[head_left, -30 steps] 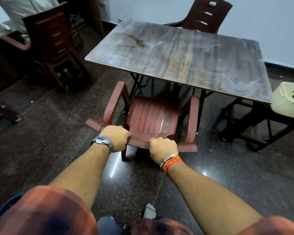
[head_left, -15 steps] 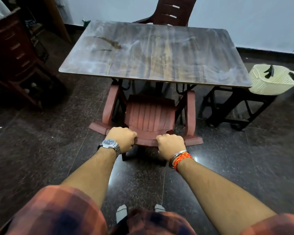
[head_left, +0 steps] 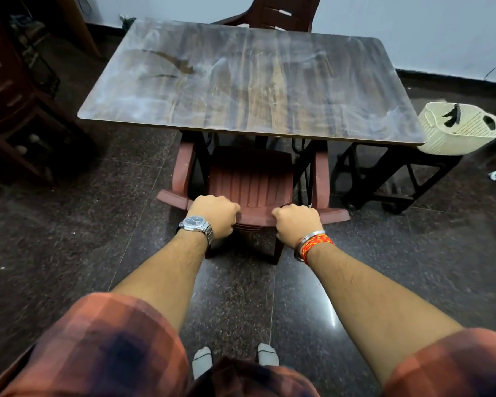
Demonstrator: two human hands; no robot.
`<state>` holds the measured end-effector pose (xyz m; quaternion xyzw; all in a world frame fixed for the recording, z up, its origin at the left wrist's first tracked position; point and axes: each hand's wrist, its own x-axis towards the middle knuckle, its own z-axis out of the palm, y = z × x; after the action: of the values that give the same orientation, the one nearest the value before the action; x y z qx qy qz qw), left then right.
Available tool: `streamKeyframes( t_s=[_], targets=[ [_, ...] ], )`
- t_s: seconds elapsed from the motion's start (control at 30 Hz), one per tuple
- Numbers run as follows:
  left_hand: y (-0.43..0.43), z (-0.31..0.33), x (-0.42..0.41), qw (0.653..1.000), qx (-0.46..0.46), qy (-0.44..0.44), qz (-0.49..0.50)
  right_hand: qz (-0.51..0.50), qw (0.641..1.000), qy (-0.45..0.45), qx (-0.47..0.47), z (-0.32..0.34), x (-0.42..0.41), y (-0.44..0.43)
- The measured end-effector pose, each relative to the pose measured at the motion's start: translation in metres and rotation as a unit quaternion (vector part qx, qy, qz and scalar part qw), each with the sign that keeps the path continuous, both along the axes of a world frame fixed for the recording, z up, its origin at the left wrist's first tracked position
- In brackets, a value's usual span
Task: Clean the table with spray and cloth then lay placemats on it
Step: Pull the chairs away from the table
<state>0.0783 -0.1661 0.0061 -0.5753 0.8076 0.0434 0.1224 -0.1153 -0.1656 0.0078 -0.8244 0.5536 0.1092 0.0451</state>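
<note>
A wood-grain table [head_left: 249, 84] stands in front of me, its top streaked with pale smears and a dark stain at the far left. A reddish-brown plastic chair [head_left: 249, 179] sits partly under its near edge. My left hand [head_left: 214, 216], with a wristwatch, and my right hand [head_left: 297, 223], with a bangle and orange thread, both grip the top of the chair's backrest. No spray, cloth or placemats show on the table.
A cream plastic basket [head_left: 458, 130] with a dark item inside sits on a black stand right of the table. Another brown chair [head_left: 281, 12] stands at the far side. Dark wooden furniture [head_left: 9, 90] fills the left. The floor is dark polished stone.
The chair has slid further under the table with both hands on its backrest. My view has swung to face the table squarely, and the basket has come fully into sight.
</note>
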Motion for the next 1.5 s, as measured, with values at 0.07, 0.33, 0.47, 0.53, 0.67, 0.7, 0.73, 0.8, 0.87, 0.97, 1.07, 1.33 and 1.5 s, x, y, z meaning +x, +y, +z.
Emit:
streamKeyframes(
  t_s=[0.07,0.33,0.47,0.53,0.67,0.7,0.73,0.8,0.87,0.97,1.07,1.33,1.5],
  targets=[
    [-0.011,0.001,-0.004,1.0,-0.001,0.005,0.007,0.004,1.0,0.004,0.003,0.002,-0.003,-0.013],
    [-0.044,-0.001,-0.016,1.0,-0.019,0.014,0.02,0.022,0.999,0.03,0.014,0.004,-0.015,-0.057],
    [-0.057,-0.001,-0.016,1.0,-0.024,0.005,0.012,0.031,0.999,0.032,0.009,0.002,-0.015,-0.07],
    [-0.057,-0.002,-0.015,1.0,-0.019,0.003,0.004,0.035,0.999,0.027,0.003,-0.001,-0.016,-0.07],
    [-0.055,-0.002,-0.016,1.0,-0.026,0.003,0.007,0.025,1.0,0.014,-0.005,-0.004,-0.016,-0.066],
    [-0.053,-0.002,-0.016,1.0,-0.025,0.007,0.012,0.021,1.0,0.011,-0.006,-0.004,-0.015,-0.065],
    [-0.052,-0.002,-0.016,0.999,-0.025,0.011,0.017,0.017,1.0,0.008,-0.007,-0.005,-0.015,-0.064],
    [-0.051,-0.002,-0.018,0.999,-0.025,0.017,0.029,0.008,1.0,0.004,-0.007,-0.006,-0.014,-0.062],
    [-0.05,-0.002,-0.019,0.999,-0.024,0.022,0.042,0.002,1.0,0.0,-0.01,-0.008,-0.014,-0.062],
    [-0.05,-0.002,-0.02,0.998,-0.022,0.021,0.051,-0.003,1.0,-0.006,-0.017,-0.012,-0.014,-0.063],
    [-0.051,-0.004,-0.021,0.998,-0.021,0.019,0.047,0.005,1.0,-0.006,-0.027,-0.014,-0.015,-0.063],
    [-0.05,-0.005,-0.022,0.998,-0.015,0.039,0.047,-0.047,0.999,0.005,-0.028,-0.013,-0.011,-0.054],
    [-0.048,-0.006,-0.019,0.998,0.012,0.058,0.03,-0.041,0.999,-0.007,-0.002,-0.011,-0.013,-0.054]
  ],
)
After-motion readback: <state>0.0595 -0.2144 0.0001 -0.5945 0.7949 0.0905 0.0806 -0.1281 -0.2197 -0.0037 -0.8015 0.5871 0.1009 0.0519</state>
